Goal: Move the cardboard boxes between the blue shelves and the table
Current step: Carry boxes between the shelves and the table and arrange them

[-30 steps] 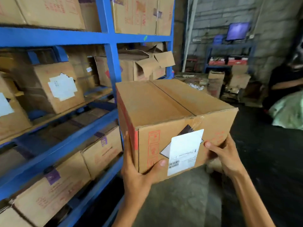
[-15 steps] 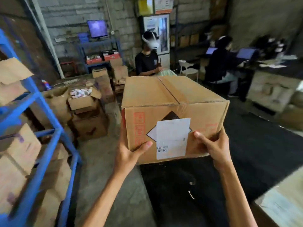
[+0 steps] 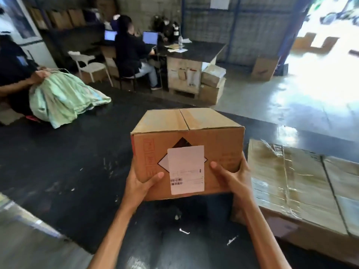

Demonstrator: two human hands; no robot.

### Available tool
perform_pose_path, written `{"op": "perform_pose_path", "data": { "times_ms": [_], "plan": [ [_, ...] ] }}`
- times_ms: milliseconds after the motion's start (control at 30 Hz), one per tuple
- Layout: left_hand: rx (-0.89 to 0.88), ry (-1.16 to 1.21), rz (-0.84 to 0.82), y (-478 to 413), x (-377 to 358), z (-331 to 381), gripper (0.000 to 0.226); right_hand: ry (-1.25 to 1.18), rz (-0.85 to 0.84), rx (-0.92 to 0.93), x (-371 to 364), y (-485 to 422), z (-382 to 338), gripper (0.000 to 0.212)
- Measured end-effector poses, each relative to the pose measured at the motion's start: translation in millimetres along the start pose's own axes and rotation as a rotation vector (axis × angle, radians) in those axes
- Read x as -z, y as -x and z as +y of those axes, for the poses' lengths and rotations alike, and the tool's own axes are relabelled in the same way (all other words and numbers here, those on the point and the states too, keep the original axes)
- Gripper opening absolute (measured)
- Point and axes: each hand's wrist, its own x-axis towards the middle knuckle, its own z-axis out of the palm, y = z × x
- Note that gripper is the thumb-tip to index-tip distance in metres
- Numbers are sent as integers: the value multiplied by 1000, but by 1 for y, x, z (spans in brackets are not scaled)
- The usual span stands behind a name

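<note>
- The cardboard box (image 3: 186, 152) is held in the air at near centre, closed, with its top flaps meeting along a centre seam; it touches no surface.
- A white label (image 3: 186, 169) with 2 barcodes covers part of a diamond mark on the box's near face.
- The left hand (image 3: 141, 183) grips the lower left corner, with the thumb flat on the near face and the fingers wrapped out of sight round the side.
- The right hand (image 3: 231, 177) grips the lower right corner the same way, with the thumb on the near face and the fingers hidden behind the edge.
- Under the box lies a black floor mat (image 3: 68, 162), scuffed and dotted with pale scraps.
- At near right, just beside the right forearm, is a large cardboard surface (image 3: 301, 187) crossed with wrinkled clear tape.
- Beyond the mat to the right, a glossy concrete floor (image 3: 291, 98) reflects strong light from an open doorway (image 3: 330, 26) at far right.
- A single carton (image 3: 265, 68) stands near that doorway.
- At far centre, a dark-topped desk (image 3: 196, 49) carries papers and 2 lit laptops (image 3: 150, 37); a seated person (image 3: 132, 53) faces them.
- Stacked cartons (image 3: 212, 82) rest against the desk's right end.
- A white chair (image 3: 87, 63) stands to the left of the seated person.
- At far left, another person (image 3: 11, 74) holds a pale green cloth bundle (image 3: 64, 98) that spills onto the mat.
- A blue-framed mesh partition (image 3: 233, 26) closes the far wall.
</note>
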Motion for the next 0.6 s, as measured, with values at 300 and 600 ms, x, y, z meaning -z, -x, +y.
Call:
{"op": "perform_pose_path", "data": {
  "times_ms": [300, 600],
  "plan": [
    [112, 46, -293, -53, -21, -32, 92, 125, 313, -135, 7, 21, 22, 92],
    [188, 62, -356, -75, -42, -56, 96, 233, 388, -238, 6, 16, 46, 63]
  ]
}}
